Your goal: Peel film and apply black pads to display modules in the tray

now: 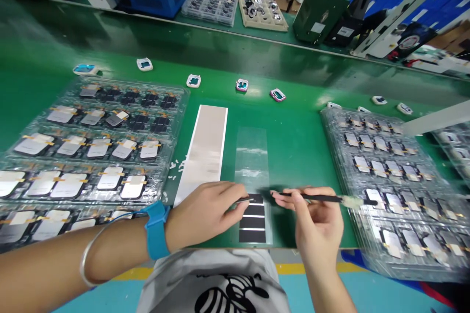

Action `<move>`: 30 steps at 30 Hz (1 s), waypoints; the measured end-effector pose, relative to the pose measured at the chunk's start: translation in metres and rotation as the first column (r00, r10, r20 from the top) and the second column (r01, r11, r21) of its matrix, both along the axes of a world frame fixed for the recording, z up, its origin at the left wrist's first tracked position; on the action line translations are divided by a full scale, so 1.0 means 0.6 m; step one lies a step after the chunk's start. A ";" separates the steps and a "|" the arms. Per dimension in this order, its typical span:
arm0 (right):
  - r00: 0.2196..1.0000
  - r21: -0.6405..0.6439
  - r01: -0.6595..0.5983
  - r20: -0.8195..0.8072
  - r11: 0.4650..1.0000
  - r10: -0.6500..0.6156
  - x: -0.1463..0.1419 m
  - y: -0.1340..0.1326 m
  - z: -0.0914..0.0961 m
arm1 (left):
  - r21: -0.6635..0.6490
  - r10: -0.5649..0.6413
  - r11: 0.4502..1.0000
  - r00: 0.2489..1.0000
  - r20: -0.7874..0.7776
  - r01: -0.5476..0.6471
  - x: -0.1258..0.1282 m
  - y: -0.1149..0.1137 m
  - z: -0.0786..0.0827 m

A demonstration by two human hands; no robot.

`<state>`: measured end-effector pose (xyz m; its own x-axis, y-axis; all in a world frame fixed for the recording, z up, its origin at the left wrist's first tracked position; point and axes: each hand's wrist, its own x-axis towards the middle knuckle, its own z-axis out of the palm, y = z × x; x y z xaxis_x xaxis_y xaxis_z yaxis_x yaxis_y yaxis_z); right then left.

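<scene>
My left hand (207, 212) is closed in a pinch on thin metal tweezers (245, 200), whose tip touches the topmost of several black rectangular pads (252, 222) on a clear strip (251, 156). My right hand (317, 220) is closed around a slim black brush (323, 198) with a pale bristle tip pointing right, held level just right of the pads. A blue wrist strap (156, 230) and a silver bangle sit on my left forearm.
Clear trays of silver and black parts (91, 151) lie at the left, and stacked trays (389, 181) at the right. A white strip (205, 151) lies beside the clear one. Small framed parts (241, 85) line the green belt. Boxes and trays stand at the back.
</scene>
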<state>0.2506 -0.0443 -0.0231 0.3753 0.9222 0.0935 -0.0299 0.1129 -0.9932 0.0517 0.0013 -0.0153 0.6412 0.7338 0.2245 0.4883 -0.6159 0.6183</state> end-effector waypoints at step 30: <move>0.991 0.447 0.001 0.117 0.895 -0.060 -0.119 0.006 0.002 | -0.224 -0.020 0.974 0.995 0.102 0.043 -0.011 0.000 0.011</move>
<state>0.1793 -0.0410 -0.0217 0.3610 0.7610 0.5391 0.1009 0.5428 -0.8338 0.0452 0.0014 -0.0084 0.6480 0.7524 0.1182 0.4009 -0.4689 0.7871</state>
